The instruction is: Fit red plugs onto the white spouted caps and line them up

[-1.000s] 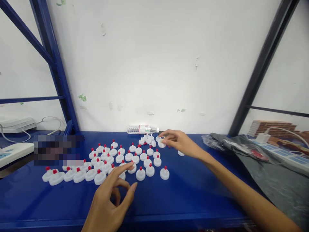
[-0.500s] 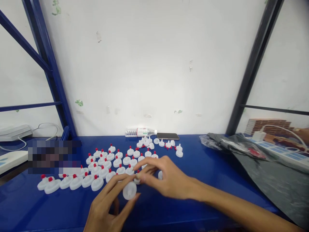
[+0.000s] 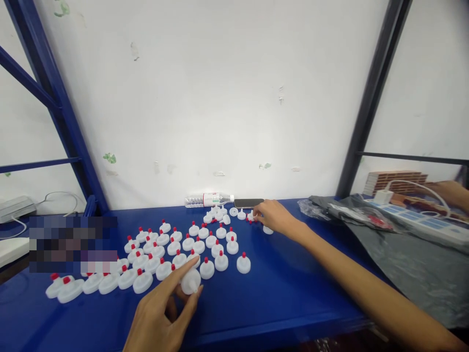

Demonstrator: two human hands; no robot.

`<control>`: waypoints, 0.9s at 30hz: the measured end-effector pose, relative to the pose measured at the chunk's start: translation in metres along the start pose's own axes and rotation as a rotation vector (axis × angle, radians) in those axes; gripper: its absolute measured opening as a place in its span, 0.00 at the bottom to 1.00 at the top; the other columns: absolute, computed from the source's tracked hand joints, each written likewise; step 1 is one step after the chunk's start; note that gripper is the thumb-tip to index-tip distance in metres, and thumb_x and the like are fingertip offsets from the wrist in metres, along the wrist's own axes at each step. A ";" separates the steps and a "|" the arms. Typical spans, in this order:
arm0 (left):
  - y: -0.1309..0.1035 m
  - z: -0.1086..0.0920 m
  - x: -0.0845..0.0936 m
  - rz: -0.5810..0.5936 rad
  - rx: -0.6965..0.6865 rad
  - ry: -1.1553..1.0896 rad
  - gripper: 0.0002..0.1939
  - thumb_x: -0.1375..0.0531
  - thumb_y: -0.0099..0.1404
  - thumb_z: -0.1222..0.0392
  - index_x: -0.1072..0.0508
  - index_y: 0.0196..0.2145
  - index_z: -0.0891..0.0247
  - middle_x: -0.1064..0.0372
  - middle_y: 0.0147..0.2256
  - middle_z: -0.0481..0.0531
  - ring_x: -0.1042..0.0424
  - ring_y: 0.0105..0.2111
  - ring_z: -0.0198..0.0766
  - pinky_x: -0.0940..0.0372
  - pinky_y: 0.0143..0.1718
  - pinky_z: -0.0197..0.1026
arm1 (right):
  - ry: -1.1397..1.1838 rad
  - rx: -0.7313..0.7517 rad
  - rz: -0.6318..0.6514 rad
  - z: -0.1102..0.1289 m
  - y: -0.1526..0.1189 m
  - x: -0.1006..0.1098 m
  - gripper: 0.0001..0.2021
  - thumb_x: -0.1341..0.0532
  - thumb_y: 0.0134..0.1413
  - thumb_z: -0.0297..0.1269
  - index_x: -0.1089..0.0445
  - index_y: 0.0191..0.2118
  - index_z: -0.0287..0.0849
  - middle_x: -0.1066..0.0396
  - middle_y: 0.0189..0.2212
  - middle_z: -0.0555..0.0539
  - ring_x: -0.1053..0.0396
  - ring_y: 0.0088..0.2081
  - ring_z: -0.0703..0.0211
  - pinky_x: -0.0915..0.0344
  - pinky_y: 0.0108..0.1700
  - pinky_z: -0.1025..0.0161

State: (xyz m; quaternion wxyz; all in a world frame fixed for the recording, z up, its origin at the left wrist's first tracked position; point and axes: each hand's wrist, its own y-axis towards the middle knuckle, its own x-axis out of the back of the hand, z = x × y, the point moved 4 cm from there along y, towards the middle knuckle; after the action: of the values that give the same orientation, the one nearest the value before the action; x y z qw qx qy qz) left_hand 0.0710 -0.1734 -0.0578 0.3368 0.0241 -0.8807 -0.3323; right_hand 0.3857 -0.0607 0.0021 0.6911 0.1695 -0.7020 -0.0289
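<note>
Between the thumb and fingers of my left hand (image 3: pixel 166 303) is a round white plastic nozzle cap (image 3: pixel 191 281), tilted with its bare spout pointing down toward me. My right hand (image 3: pixel 273 216) reaches to the back of the table, over a few small red tips (image 3: pixel 249 219) and white nozzle caps. Its fingers are bent together there; what they pinch, if anything, is hidden. Many white nozzle caps with red tips (image 3: pixel 142 281) stand upright in rows left of and behind my left hand. One more capped piece (image 3: pixel 244 263) stands apart on the right.
Untipped white caps (image 3: pixel 219 213) are heaped at the back, before a clear bottle (image 3: pixel 210 200) and a dark phone (image 3: pixel 247 203). On the right lie grey plastic bags (image 3: pixel 366 244) and a power strip (image 3: pixel 417 220). Another person's hand (image 3: pixel 450 190) shows at far right.
My right hand has left the cap in my left hand and moved back and right to the red tips. The held cap's spout has tilted downward. The view has shifted slightly.
</note>
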 end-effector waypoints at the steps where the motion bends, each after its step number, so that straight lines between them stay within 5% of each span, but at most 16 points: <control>1: 0.000 0.000 0.000 -0.001 0.016 -0.004 0.23 0.38 0.67 0.48 0.27 0.59 0.52 0.27 0.27 0.40 0.40 0.17 0.29 0.36 0.19 0.30 | -0.010 -0.010 0.003 0.000 0.000 -0.002 0.09 0.37 0.63 0.34 0.19 0.42 0.41 0.19 0.39 0.40 0.24 0.43 0.49 0.39 0.39 0.63; 14: 0.002 -0.012 -0.009 0.150 -0.087 0.093 0.17 0.39 0.69 0.48 0.22 0.51 0.56 0.32 0.25 0.43 0.33 0.22 0.33 0.37 0.22 0.32 | -0.004 0.005 0.060 0.000 0.004 -0.015 0.09 0.37 0.56 0.25 0.20 0.36 0.43 0.18 0.35 0.46 0.24 0.40 0.55 0.44 0.37 0.64; 27: -0.001 -0.016 -0.010 0.213 -0.139 0.173 0.15 0.42 0.71 0.48 0.24 0.48 0.57 0.33 0.25 0.43 0.33 0.22 0.34 0.38 0.24 0.35 | -0.051 -0.122 0.048 -0.009 0.003 -0.012 0.08 0.36 0.62 0.36 0.19 0.39 0.40 0.19 0.36 0.38 0.23 0.41 0.48 0.39 0.40 0.61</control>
State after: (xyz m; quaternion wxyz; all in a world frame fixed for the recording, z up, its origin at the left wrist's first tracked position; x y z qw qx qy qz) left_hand 0.0884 -0.1801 -0.0552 0.4457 -0.0641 -0.8207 -0.3516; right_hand 0.3935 -0.0529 -0.0083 0.6826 0.1093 -0.7202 -0.0593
